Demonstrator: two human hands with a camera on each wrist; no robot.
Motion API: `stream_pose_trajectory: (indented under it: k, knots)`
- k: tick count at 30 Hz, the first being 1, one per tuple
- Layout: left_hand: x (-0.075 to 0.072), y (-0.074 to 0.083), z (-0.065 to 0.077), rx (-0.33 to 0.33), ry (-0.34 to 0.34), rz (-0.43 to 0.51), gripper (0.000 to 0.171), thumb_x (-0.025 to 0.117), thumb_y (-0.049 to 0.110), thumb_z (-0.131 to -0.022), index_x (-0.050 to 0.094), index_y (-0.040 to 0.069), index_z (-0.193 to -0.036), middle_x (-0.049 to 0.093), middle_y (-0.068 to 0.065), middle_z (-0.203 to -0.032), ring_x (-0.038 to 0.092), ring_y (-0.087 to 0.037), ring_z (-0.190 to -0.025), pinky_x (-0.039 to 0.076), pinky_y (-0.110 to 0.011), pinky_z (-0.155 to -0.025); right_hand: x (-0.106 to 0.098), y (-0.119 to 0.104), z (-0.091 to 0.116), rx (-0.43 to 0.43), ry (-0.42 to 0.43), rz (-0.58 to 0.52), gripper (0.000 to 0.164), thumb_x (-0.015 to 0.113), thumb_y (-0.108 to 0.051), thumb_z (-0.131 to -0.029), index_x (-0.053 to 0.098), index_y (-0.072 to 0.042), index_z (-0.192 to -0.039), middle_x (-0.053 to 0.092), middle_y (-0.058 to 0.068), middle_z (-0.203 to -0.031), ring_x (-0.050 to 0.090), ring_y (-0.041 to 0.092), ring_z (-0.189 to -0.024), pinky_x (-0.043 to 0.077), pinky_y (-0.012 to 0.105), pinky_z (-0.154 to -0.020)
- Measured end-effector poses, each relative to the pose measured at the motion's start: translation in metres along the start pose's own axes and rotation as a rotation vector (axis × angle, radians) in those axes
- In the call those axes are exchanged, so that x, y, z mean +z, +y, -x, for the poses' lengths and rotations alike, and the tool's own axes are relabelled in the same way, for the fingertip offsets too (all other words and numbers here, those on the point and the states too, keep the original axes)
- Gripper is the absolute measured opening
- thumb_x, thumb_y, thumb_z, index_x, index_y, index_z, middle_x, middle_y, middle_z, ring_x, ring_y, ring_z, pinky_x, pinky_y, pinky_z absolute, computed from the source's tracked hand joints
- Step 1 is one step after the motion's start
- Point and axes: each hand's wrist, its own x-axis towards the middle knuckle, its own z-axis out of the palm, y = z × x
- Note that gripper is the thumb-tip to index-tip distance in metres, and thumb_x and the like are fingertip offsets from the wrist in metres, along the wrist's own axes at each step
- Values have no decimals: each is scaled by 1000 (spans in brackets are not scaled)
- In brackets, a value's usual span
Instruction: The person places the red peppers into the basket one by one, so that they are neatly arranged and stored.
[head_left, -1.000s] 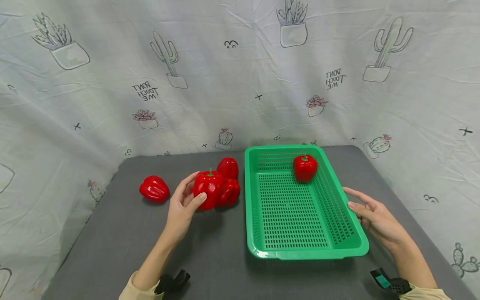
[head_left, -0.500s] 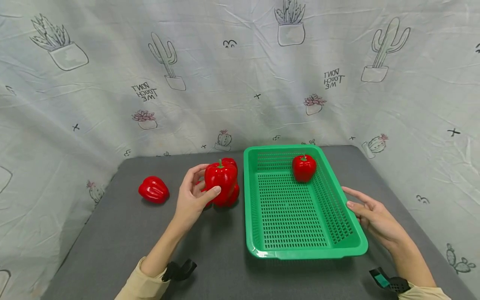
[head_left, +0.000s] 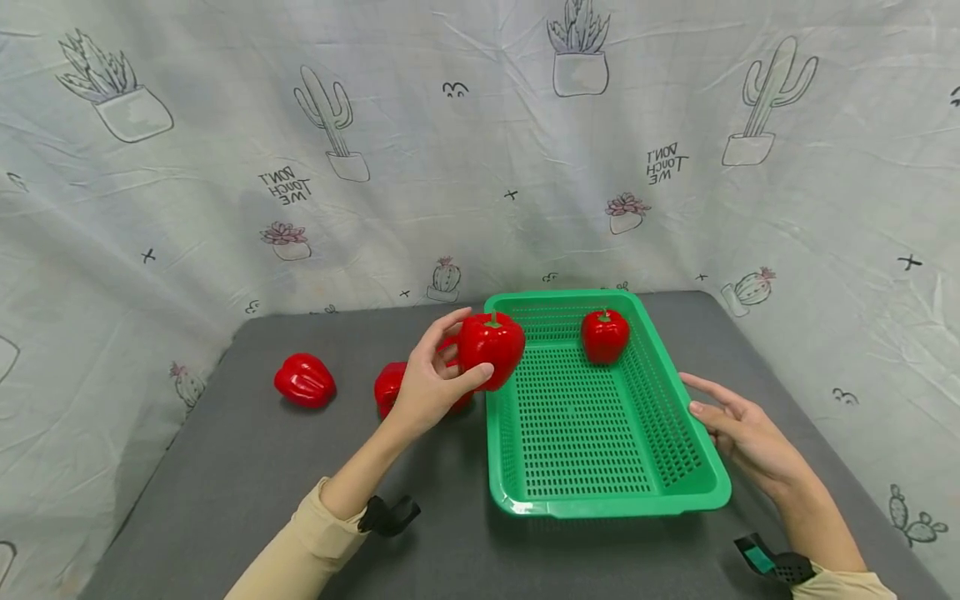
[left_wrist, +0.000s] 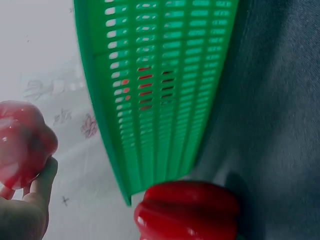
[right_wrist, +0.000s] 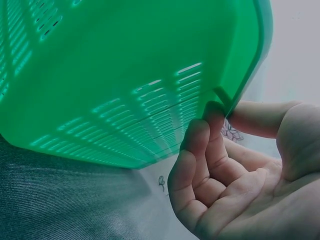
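In the head view my left hand [head_left: 431, 383] grips a red bell pepper [head_left: 491, 348], stem up, its thumb on the near side. The pepper overlaps the left rim of a green plastic basket [head_left: 585, 458] and is raised above that rim in the left wrist view. One red bell pepper [head_left: 604, 337] stands inside, near the basket's far right corner. My right hand [head_left: 753, 433] pinches the basket's right rim, thumb on the edge and fingers [right_wrist: 197, 137] curled beneath against the wall. Partly hidden behind my left hand, more red bell peppers [head_left: 387, 387] lie on the table.
Another red bell pepper [head_left: 305, 381] lies on its side at the left of the grey tabletop [head_left: 247, 467]. A pale curtain [head_left: 405, 183] with cactus drawings hangs behind and along both sides of the table.
My left hand has carried its bell pepper rightward and up, from beside the other peppers to over the basket's left rim. My right hand has stayed at the right rim.
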Motion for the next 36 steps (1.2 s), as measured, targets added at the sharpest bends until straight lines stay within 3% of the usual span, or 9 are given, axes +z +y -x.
stream_pose_trajectory:
  k: [4, 10, 18, 25, 31, 36]
  knots:
    - [12, -2, -7, -30, -49, 16, 65, 71, 2, -86, 43, 11, -145, 50, -10, -134, 58, -32, -113, 55, -43, -82, 1, 0, -1, 1, 7, 1, 52, 42, -6, -106, 24, -9, -156, 68, 19, -114, 68, 28, -98, 57, 40, -77]
    - [30, 14, -12, -66, -80, 32, 62, 70, -2, -85, 41, 0, -140, 50, -14, -133, 59, -35, -112, 55, -44, -82, 0, 1, -2, -6, 14, 22, 52, 42, -6, -106, 25, -9, -155, 68, 18, -112, 69, 28, -97, 57, 41, -77]
    - [43, 18, -19, -129, -116, -6, 65, 71, 1, -85, 37, -1, -140, 45, -16, -134, 58, -35, -113, 55, -42, -83, -1, 0, -2, -10, 5, 28, 52, 41, -5, -106, 25, -9, -155, 68, 17, -113, 69, 27, -97, 57, 40, -77]
    - [50, -20, -33, -156, -127, 2, 69, 77, 9, -84, 42, 13, -143, 46, -7, -135, 62, -31, -108, 57, -42, -78, -1, 1, -1, -9, 8, 29, 52, 41, -6, -106, 24, -8, -156, 69, 17, -112, 69, 27, -96, 57, 40, -76]
    - [60, -26, -39, -143, -170, -62, 70, 81, 15, -80, 46, 14, -140, 50, -1, -132, 57, -27, -113, 54, -39, -85, -1, 1, -1, -14, -5, 7, 52, 40, -5, -107, 23, -8, -156, 68, 18, -115, 68, 29, -98, 57, 42, -77]
    - [68, -32, -43, -160, -213, -96, 72, 85, 16, -76, 49, 17, -139, 53, 6, -130, 55, -26, -114, 55, -37, -82, 0, 1, 0, -20, -3, 6, 51, 40, -5, -106, 25, -8, -155, 67, 18, -115, 69, 28, -98, 57, 41, -77]
